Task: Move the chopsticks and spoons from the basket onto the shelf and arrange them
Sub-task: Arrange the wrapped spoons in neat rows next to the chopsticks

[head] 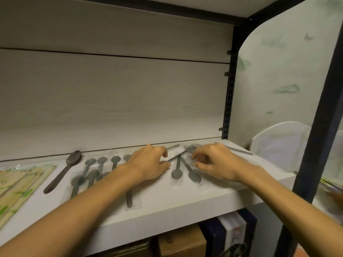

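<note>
Left hand [148,162] pinching a wrapped spoon [177,156], right hand [215,160] curled over spoons, chopstick wrappers' [16,182] print unreadable

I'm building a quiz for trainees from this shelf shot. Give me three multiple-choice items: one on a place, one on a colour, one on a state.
1. Where do the chopstick packs lie?
A. left end of the shelf
B. right end
C. under the shelf

2. What colour is the big spoon beside them?
A. white
B. dark brown
C. red

3. What are the hands doing?
A. hanging idle
B. lifting a box
C. working on the wrapped spoons

Answers: 1 A, the packs sit at the far left; 2 B, it is dark brown; 3 C, left hand and right hand have curled fingers on the spoons.
</note>
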